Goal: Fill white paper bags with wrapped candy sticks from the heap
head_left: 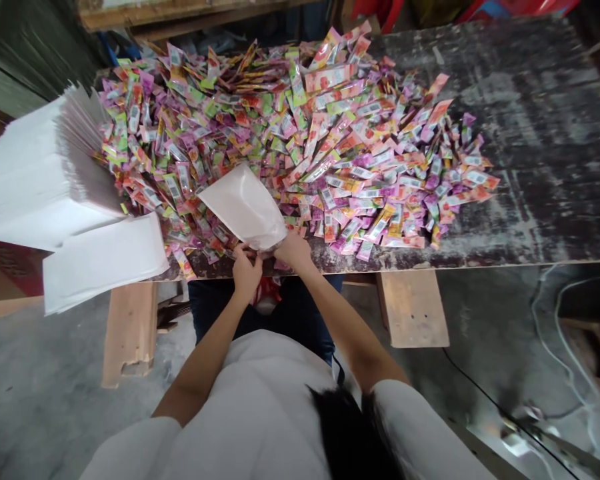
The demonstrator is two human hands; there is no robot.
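By the left hand (247,270) and right hand (293,252), the near end of a white bag (247,203) is grasped, its far end held over the heap. Light, soft and slick handling is to be expected — easily creased, best pinched at the near corners. Beyond, wrapped packets (350,160) are heaped on the dark table (535,140).

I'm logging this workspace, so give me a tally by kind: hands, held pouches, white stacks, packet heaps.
Hands: 2 (left hand, right hand)
White pouch: 1
White stacks: 2 (large stack, small stack)
Heap of packets: 1; single packets too many to count
Total: 6
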